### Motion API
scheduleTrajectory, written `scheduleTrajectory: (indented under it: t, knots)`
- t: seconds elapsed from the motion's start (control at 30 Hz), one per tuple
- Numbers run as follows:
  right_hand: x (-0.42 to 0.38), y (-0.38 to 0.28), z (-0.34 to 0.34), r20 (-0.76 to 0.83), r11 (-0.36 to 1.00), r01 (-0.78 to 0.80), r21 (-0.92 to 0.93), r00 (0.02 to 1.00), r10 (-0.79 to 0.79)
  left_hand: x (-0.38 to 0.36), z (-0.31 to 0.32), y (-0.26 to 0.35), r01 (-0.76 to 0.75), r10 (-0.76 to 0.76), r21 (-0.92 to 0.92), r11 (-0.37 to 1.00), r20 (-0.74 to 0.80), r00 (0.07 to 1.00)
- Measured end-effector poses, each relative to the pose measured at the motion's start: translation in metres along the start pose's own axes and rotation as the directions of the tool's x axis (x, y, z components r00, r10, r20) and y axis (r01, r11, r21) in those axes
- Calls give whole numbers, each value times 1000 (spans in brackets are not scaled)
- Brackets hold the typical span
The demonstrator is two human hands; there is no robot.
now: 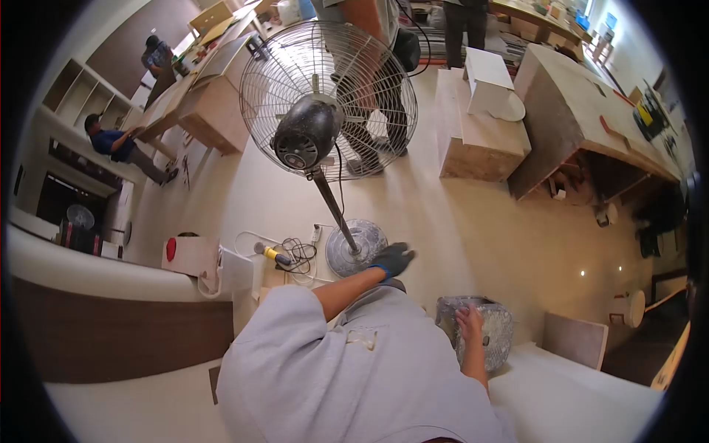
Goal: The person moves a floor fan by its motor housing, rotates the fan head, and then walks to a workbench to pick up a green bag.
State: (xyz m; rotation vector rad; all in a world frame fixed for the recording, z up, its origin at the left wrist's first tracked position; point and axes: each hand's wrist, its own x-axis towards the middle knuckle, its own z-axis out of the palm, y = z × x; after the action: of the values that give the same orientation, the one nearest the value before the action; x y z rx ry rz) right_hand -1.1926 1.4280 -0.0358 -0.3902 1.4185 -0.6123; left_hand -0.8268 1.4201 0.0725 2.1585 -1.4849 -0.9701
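My left hand [394, 261], in a dark glove with a blue cuff, is stretched across in front of me beside the round base [362, 235] of a pedestal fan. Its fingers look loosely apart, with nothing visible in them. My bare right hand [470, 322] is at the rim of a grey, paint-spattered bucket [499, 336] on the floor by my right side. Its fingers bend over the rim and seem to grip it. The bucket's inside is mostly hidden. The black fan [306, 129] with its wire cage stands on a pole directly ahead.
Cables [299, 255] and a yellow-and-black power tool [273, 255] lie left of the fan base. A person [369, 66] stands behind the fan; others work at left benches. Wooden cabinets [484, 144] stand at right, and a board [576, 340] leans near the bucket.
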Motion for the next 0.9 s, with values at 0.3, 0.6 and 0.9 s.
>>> scheduleTrajectory:
  t: [0.3,0.6,0.9]
  knots:
    - [-60,-181,181,623,812,-193,550,742,-246,78,8,184,-554,554,9,832,-17,832]
    - [23,-286,124,372,970,205,128,897,-239,255,6,106,-25,25,2,1000,54,998]
    - [146,-317,88,39,996,77,-38,996,-76,335,13,169,-131,118,15,991,340,933]
